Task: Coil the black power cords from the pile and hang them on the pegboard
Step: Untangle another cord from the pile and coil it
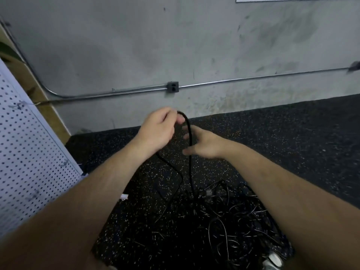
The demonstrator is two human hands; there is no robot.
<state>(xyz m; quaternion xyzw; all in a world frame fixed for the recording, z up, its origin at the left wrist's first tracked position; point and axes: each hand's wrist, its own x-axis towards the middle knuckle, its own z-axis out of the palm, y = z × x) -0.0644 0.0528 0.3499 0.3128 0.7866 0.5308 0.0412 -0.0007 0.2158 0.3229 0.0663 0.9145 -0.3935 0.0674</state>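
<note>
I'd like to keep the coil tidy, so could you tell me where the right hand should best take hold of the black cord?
Probably on the straight strand of the cord hanging from the left hand, just below the right hand, coming from the right: it hangs free and straight above the pile.

The left forearm and the right forearm are bare along their whole visible length, from the wrists to the lower edge of the view. The left grip and the right grip are bare hands, and the right one is smeared by blur, so fine detail on it cannot be told. Whatever is worn higher up the arms lies outside the view.
</note>
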